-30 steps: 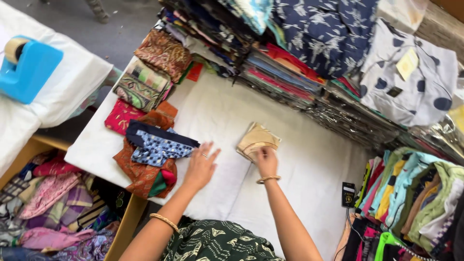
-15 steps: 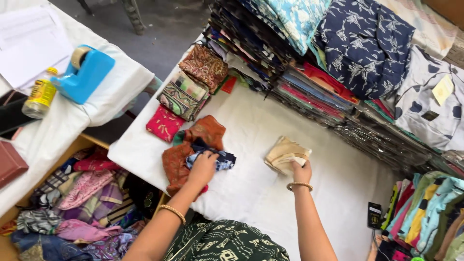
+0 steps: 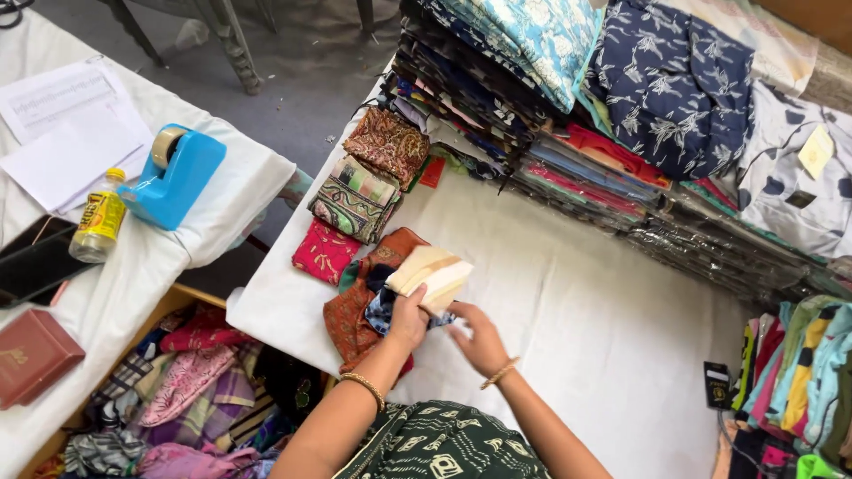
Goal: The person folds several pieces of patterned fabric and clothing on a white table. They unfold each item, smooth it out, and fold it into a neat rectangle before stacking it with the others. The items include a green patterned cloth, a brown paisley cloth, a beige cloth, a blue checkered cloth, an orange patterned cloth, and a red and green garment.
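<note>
Grip, left hand [image 3: 408,321]: fingers closed on the near edge of the cream cloth [image 3: 432,275], lifting it above the orange pile.
Grip, right hand [image 3: 480,341]: fingers curled just under and beside the cream cloth's right end; whether they clamp it I cannot tell. A gold bangle sits on each wrist.
Cream cloth: folded flat, tilted, held off the worktop [image 3: 577,319], over the pile at the worktop's left side.
Under it: a blue patterned cloth [image 3: 380,310] lies on an orange printed cloth [image 3: 351,310], both rumpled.
Left of pile: a pink folded piece [image 3: 324,252], touching the orange cloth.
Behind: a striped green folded stack [image 3: 355,200] and a brown paisley stack [image 3: 388,145], 1 behind the other.
Worktop: covered in white sheet, bare to the right of the hands.
Far edge: tall stacks of folded fabrics [image 3: 497,80], some in clear wrap.
Right edge: bright folded garments [image 3: 799,364].
Side table, left: blue tape dispenser [image 3: 177,173], yellow bottle [image 3: 99,222], papers [image 3: 67,133], red box [image 3: 31,355].
Below: loose cloths in a low shelf [image 3: 186,399].
</note>
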